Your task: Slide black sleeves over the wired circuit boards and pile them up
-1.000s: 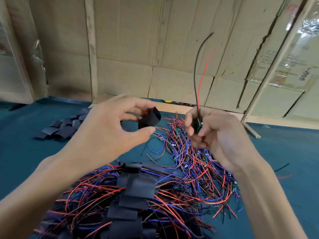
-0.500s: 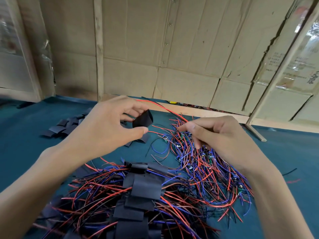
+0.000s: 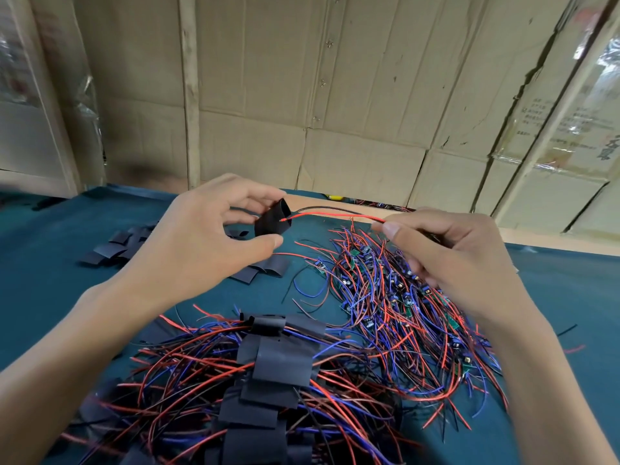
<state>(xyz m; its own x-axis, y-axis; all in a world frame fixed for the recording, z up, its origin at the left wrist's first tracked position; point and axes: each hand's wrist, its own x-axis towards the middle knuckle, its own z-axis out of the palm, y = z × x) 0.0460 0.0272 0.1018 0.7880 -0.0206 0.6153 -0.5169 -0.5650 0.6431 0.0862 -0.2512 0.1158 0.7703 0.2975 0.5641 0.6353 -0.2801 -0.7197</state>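
Your left hand (image 3: 204, 239) pinched the black sleeve (image 3: 272, 219) at frame centre; your right hand (image 3: 446, 260) gripped the wires (image 3: 335, 214), since lowered from upright, tips entering its mouth. The board was apparently hidden in your fist.

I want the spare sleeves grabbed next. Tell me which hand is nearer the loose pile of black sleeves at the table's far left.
Left. The left hand is just right of the sleeve pile, pinching one black sleeve. The right hand is far across, above the unsleeved boards.
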